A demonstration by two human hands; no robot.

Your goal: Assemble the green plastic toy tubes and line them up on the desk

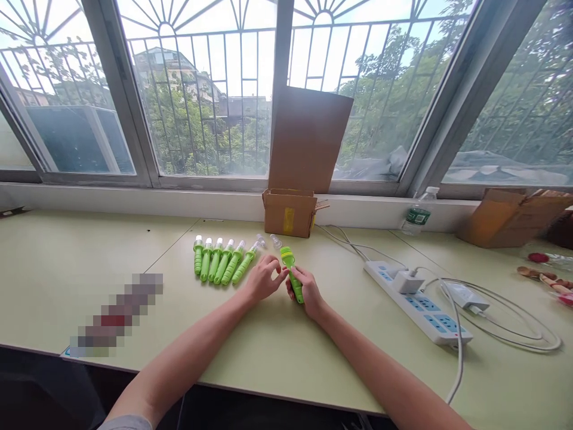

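My right hand (308, 289) is wrapped around the lower part of a bright green handle (294, 276), which has a wider, ribbed yellow-green head and is held tilted above the table. Close beside it, my left hand (265, 278) has its thumb and forefinger curled together near the handle; anything between those fingertips is too small to make out. To the left lies a row of several similar green handles (216, 263), with white or clear tips at the far end. Two small clear plastic pieces (275, 241) lie just beyond my hands.
A small cardboard box (290, 214) with a raised flap stands against the window ledge. To the right are a white power strip (418, 304) with plugs and looping cables, a plastic bottle (419, 214) and another carton (496, 218). A blurred-out item (117, 316) lies at left.
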